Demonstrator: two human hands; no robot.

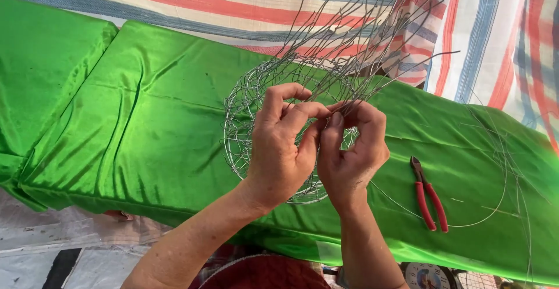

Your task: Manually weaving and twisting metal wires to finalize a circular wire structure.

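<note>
In the head view, both hands meet over a round wire basket (pixel 250 120) that lies on a shiny green cloth (pixel 145 126). The left hand (pixel 279 149) and the right hand (pixel 349 155) press together thumb to thumb at the near upper edge of the woven disc, so the work sits directly under and between the fingertips, neither hand clearly nearer. The left fingers (pixel 291 94) curl tight, pinching a thin strand; the right fingers (pixel 364 114) are likewise clenched around wire at the same spot. From that pinch point a spray of loose wire ends (pixel 361 27) fans up and away from the person, their long axes running toward the top right.

The basket is thin, grey, stiff metal wire, woven in overlapping loops into a flat circular base, open and see-through. The cloth is smooth satin with soft creases, draped over a padded bench. To the right of the right hand, well apart from it, lie red-handled pliers (pixel 428 198), handles pointing toward the person, with a long curved strand of spare wire (pixel 501 198) around them. Behind is a striped tarpaulin (pixel 233 3) in red, blue and white.
</note>
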